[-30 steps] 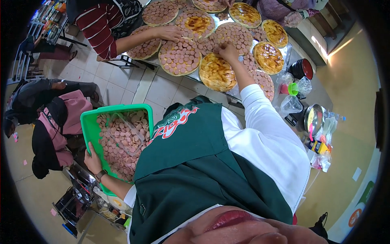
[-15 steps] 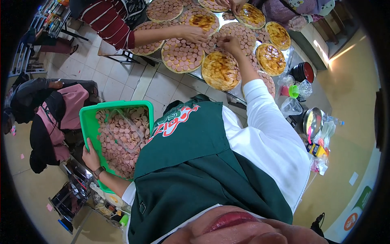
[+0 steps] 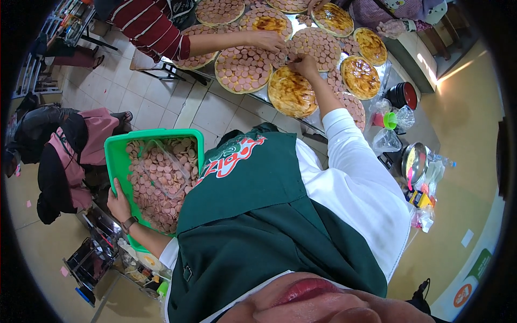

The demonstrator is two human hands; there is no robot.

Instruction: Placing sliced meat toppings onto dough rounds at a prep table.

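Note:
My left hand (image 3: pixel 118 205) grips the outer side of a green plastic tub (image 3: pixel 111 156), held against my left side. Inside the tub lie many round pink sausage slices (image 3: pixel 161 185) and a clear plastic sheet or bag. My right hand (image 3: pixel 305 67) reaches over the table with fingers bent together; what they hold, if anything, is hidden. It is beside a round flat base covered in sausage slices (image 3: pixel 315 48) and above a pizza base with brown sauce (image 3: pixel 292 92). Close by, a co-worker's hand (image 3: pixel 267 40) hovers over another slice-topped pizza base (image 3: pixel 243 70).
More sauced bases (image 3: pixel 360 78) and sliced-sausage bases crowd the metal table. At its right stand dark bowls (image 3: pixel 403 96), a green-rimmed cup (image 3: pixel 389 121), plastic bags and a metal bowl (image 3: pixel 414 160). Another co-worker's gloved hand (image 3: pixel 392 29) is at the far right. People sit at the left.
My right hand has shifted slightly down and left among the bases. The co-worker's striped-sleeved arm has moved right. My left hand stays on the tub.

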